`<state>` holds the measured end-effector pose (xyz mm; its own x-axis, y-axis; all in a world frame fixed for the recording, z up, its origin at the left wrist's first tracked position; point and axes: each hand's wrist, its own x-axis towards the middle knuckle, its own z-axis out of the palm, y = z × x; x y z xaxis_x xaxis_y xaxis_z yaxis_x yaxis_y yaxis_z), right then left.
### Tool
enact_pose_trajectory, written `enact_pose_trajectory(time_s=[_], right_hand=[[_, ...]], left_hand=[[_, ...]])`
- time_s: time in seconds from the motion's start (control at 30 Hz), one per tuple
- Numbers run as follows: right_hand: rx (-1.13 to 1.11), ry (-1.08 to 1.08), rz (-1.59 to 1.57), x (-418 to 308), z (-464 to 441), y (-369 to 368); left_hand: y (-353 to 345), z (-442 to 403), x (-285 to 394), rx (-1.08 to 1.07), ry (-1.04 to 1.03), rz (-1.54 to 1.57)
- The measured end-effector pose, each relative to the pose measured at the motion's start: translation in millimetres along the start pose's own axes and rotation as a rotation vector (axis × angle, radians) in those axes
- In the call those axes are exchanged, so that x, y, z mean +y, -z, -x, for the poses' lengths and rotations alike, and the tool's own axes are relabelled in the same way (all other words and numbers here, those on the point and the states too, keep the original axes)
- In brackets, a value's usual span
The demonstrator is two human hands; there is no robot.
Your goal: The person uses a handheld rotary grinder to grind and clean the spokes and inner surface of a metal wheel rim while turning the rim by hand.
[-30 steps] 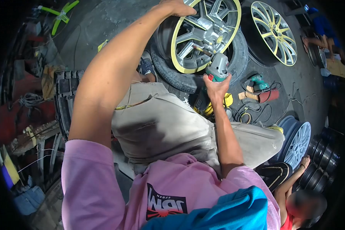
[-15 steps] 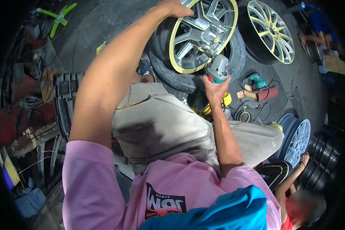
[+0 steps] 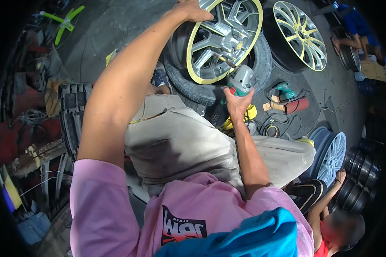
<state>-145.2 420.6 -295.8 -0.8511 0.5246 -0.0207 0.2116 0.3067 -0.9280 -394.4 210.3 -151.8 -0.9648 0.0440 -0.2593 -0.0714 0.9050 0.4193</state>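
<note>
A silver wheel rim [image 3: 225, 38] with a yellow edge rests tilted on a grey tire [image 3: 263, 64]. My left hand [image 3: 194, 10] grips the rim's upper left edge, fingers partly hidden behind it. Below the rim, my right hand [image 3: 239, 101] is wrapped round a grey and green power grinder [image 3: 242, 80]. The grinder's thin shaft and tip reach up to the spokes near the lower middle of the rim; whether the tip touches them I cannot tell.
Right of the tire stands a second yellow-faced rim [image 3: 303, 37]. A green sander [image 3: 286, 92], a red cylinder [image 3: 297, 106] and coiled cables lie on the floor. A co-worker [image 3: 339, 229] at the lower right touches a blue-grey rim [image 3: 333, 158]. Another person [image 3: 357, 43] is at the upper right.
The whole scene has shifted slightly left in the view. Both hands keep their holds, and the grinder's tip remains at the lower middle of the spokes.
</note>
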Motion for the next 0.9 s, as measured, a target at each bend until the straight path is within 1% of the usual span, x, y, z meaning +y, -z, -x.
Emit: enact_pose_trajectory(time_s=[0.1,0.23,0.3,0.47,0.53,0.57,0.67,0.83,0.9], right_hand=[[0.052,0.013,-0.025,8.2,-3.0,0.9],[0.018,0.04,0.034,0.1,-1.4,-2.7],[-0.018,0.045,0.05,-1.3,-3.3,-8.0],[0.052,0.052,0.023,-9.4,-1.9,-10.6],[-0.037,0.048,0.0,-5.4,-5.0,-9.2],[-0.04,0.047,-0.001,-5.8,-3.9,-9.5],[-0.093,0.069,0.091,-5.0,1.4,-3.0],[-0.243,-0.008,0.135,-5.1,5.7,8.1],[-0.246,0.001,0.154,-3.7,9.7,8.9]], left_hand=[[-1.5,-5.3,-2.0,-0.011,0.009,0.012],[-1.1,-5.8,-4.8,0.001,-0.035,-0.014],[-1.6,-5.3,-5.2,0.014,-0.09,-0.071],[-0.3,-3.8,-5.2,0.005,-0.023,-0.002],[3.4,1.0,-1.6,-0.003,0.01,0.026],[3.1,0.5,-3.7,0.001,0.009,0.042],[4.3,0.1,-5.2,0.001,0.02,0.07],[4.3,-2.6,-5.4,-0.003,0.044,0.076],[2.1,-7.1,-4.9,-0.004,-0.036,-0.033]])
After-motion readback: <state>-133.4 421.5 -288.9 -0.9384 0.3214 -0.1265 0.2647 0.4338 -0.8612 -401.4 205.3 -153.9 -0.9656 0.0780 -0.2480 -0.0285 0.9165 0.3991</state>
